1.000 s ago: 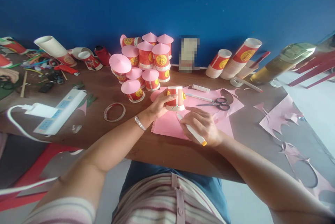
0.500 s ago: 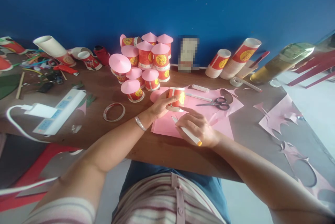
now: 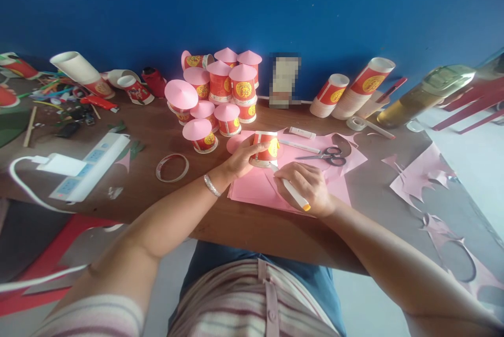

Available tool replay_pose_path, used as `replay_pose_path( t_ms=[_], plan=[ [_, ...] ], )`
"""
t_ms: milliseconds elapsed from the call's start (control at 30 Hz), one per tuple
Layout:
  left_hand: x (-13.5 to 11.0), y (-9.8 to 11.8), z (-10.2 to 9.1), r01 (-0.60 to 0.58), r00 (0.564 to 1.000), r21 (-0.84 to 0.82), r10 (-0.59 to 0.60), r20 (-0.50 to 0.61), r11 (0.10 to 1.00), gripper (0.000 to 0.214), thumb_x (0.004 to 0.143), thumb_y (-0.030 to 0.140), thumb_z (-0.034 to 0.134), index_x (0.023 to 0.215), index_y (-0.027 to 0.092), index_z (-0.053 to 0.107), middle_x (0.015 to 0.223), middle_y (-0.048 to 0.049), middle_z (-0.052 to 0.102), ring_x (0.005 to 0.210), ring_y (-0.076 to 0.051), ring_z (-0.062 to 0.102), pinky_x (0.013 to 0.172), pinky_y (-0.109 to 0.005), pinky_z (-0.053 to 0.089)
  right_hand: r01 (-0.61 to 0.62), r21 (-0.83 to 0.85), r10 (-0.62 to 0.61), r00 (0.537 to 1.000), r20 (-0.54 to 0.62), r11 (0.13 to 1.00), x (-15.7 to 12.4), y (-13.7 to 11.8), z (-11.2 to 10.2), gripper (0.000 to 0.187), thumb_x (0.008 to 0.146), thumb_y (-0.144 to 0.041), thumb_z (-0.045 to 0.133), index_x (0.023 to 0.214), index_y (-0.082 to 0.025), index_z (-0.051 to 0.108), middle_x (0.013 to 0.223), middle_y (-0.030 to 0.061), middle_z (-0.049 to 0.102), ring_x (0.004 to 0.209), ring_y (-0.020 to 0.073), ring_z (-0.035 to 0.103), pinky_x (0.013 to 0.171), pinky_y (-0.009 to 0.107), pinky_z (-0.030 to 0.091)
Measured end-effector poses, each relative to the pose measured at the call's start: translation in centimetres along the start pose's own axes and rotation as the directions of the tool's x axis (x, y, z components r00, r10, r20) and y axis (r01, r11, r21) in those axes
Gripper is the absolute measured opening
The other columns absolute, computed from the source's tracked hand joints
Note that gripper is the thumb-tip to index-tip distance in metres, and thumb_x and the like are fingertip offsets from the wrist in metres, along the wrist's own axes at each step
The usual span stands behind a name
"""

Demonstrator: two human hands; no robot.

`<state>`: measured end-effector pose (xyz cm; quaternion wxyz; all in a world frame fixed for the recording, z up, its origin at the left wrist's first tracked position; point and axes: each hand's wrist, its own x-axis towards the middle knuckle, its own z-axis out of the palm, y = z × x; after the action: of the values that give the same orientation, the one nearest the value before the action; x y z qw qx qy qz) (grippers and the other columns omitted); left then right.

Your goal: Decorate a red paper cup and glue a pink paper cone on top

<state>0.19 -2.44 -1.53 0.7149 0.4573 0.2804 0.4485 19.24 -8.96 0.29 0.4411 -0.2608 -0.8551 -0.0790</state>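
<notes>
My left hand [image 3: 243, 159] grips a red paper cup [image 3: 264, 148] with a gold emblem, held upside down over a stack of pink paper [image 3: 252, 190]. In my right hand [image 3: 309, 185] is a white marker [image 3: 293, 192] with an orange end; its tip is close to the cup's lower rim, and I cannot tell whether it touches. Scissors [image 3: 334, 156] and a white pen [image 3: 301, 145] lie on the pink sheets beyond my right hand. A white cap-like piece [image 3: 302, 132] rests behind them.
Several red cups with pink cone tops [image 3: 227, 112] stand at the back. Cup stacks [image 3: 329, 95] and a gold bottle [image 3: 423, 96] lean at the right. A power strip [image 3: 92, 166] and a tape roll [image 3: 172, 167] lie left; pink scraps [image 3: 419, 169] lie right.
My right hand has moved slightly right with the marker, bringing its tip to the right part of the cup's lower rim. My left hand keeps its hold on the cup.
</notes>
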Motion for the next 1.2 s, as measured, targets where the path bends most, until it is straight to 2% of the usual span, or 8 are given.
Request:
replay_pose_path(
  t_ms=[200, 900, 1200],
  plan=[
    [0.10, -0.31, -0.28, -0.014, 1.000, 0.023, 0.014, 0.000, 1.000, 0.028, 0.082, 0.039, 0.077, 0.098, 0.017, 0.070, 0.085, -0.0035, 0.066, 0.086, -0.020, 0.064, 0.082, -0.035, 0.051, -0.034, -0.002, 0.034, 0.999, 0.015, 0.999, 0.09, 0.13, -0.19, 0.015, 0.092, -0.007, 0.061, 0.095, -0.021, 0.057, 0.075, -0.0005, 0.065, 0.062, 0.0113, 0.059, 0.059, 0.023, 0.048],
    [-0.10, -0.23, -0.21, 0.005, 1.000, 0.023, -0.005, -0.006, 1.000, 0.027, 0.083, 0.039, 0.076, 0.099, 0.018, 0.068, 0.087, -0.0036, 0.066, 0.088, -0.020, 0.065, 0.080, -0.034, 0.052, -0.026, -0.007, 0.027, 0.999, 0.022, 1.000, 0.07, 0.11, -0.08, 0.015, 0.091, -0.007, 0.061, 0.095, -0.021, 0.057, 0.073, -0.0008, 0.064, 0.061, 0.0116, 0.057, 0.059, 0.024, 0.048],
    [-0.04, -0.20, -0.27, -0.003, 0.999, 0.051, 0.001, 0.033, 0.999, 0.026, 0.085, 0.041, 0.074, 0.097, 0.018, 0.068, 0.087, -0.0044, 0.067, 0.086, -0.020, 0.064, 0.079, -0.035, 0.051, -0.031, -0.001, 0.031, 0.999, 0.041, 1.000, 0.05, 0.15, -0.14, 0.015, 0.091, -0.007, 0.060, 0.095, -0.021, 0.057, 0.074, -0.0007, 0.064, 0.062, 0.0123, 0.059, 0.058, 0.024, 0.047]
  ],
)
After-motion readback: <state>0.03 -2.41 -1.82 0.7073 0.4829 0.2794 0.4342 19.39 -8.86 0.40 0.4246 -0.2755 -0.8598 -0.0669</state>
